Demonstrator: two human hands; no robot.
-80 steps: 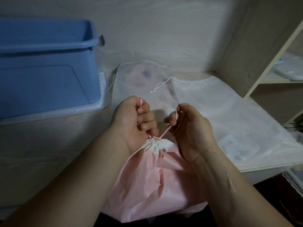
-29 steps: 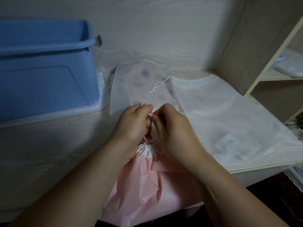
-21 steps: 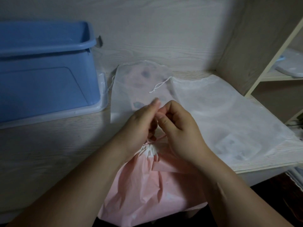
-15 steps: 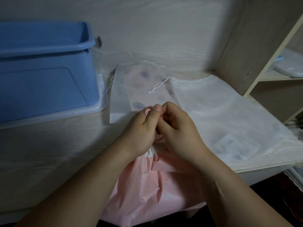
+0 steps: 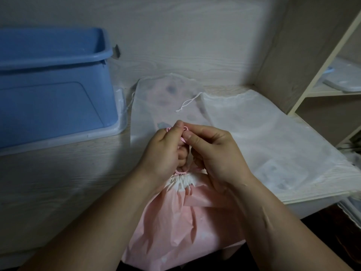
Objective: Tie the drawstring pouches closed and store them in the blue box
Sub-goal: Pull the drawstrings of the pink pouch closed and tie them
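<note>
Pink pouch (image 5: pixel 175 227), crinkly, neck gathered: left hand (image 5: pixel 164 153) and right hand (image 5: pixel 216 153) pinch its thin cord (image 5: pixel 182 173).

A pale, wood-grain laminate worktop (image 5: pixel 58 182) is seen across the lower left, backed by a wall panel of the same pale wood-grain finish (image 5: pixel 185 36). A shallow, translucent plastic tray (image 5: pixel 101 133) is laid flat on the left part of the worktop. A small grey metal bracket (image 5: pixel 116 52) is seen against the wall panel, above the tray's far corner. At the right, the recess is closed by an upright wood-grain side panel (image 5: pixel 293 45). Beyond it, a flat white plastic lid (image 5: pixel 345 83) is rested on a cream shelf board (image 5: pixel 322 93). Dark floor (image 5: pixel 341 231) is glimpsed at the lower right.
</note>
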